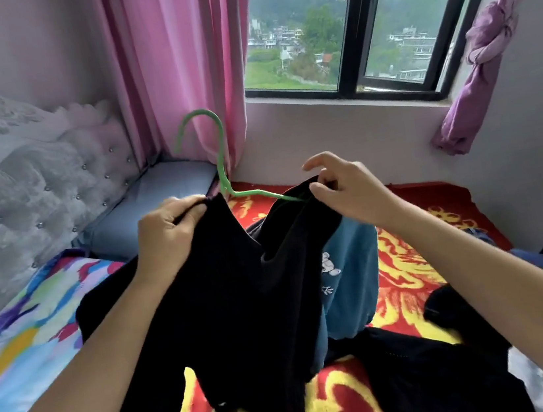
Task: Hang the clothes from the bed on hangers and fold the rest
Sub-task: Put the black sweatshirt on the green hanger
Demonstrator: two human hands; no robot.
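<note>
- Grey padded headboard (36, 188), button-tufted with a carved scalloped top, stands at the far left. Beside it lie a glossy multicoloured sheet (22, 342) and a smooth slate-blue pillow (159, 200).
- Left hand (169, 229): fingers and thumb curled round one shoulder of the black garment (233, 297), bunching the cloth.
- Black garment: soft, matt, knit-like fabric, held up over the bedding and hanging in loose folds. Its neckline falls open in a V between the two hands.
- Green hanger (221, 164): thin, smooth and rod-like. Its curved hook rises above the neckline, and one sloping arm runs under the cloth on the right.
- Right hand (347, 189): thumb and forefinger pinch the other shoulder at the hanger's arm, with the remaining fingers lifted.
- Blue garment (352, 281), with a small white print, lies crumpled behind the black one.
- Red-and-yellow blanket (407, 274), plush and boldly patterned, carries a heap of dark clothes (423, 376) to the right.
- Progress, as judged: this garment is partly seated on its hanger and not yet hung anywhere. The blue piece and the dark heap are neither hung nor folded, so most of the task remains.
</note>
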